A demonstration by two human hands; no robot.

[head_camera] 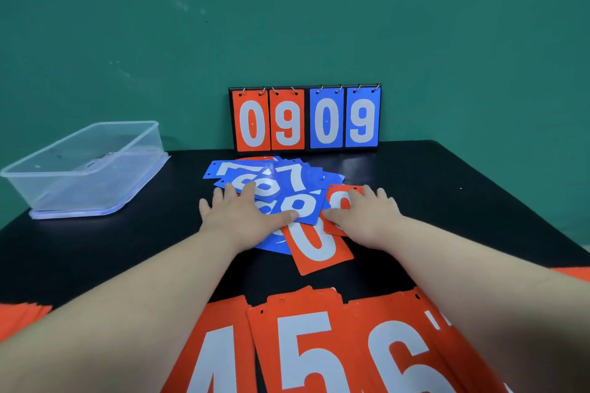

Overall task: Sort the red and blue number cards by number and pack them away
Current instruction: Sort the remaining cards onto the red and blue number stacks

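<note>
Red and blue number cards (pixel 297 179) lay heaped under flat, spread left hand (pixel 239 214) and right hand (pixel 367 210); clear plastic tub (pixel 79 169) stood apart.

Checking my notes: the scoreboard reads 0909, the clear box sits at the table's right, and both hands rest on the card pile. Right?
No: the head view shows the clear box at the left of the table. The rest is right.

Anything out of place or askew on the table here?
Yes: the blue cards in the middle lie jumbled, overlapping at odd angles, with a red 0 card sticking out crookedly nearer the person. The left hand and right hand rest flat on them.
</note>
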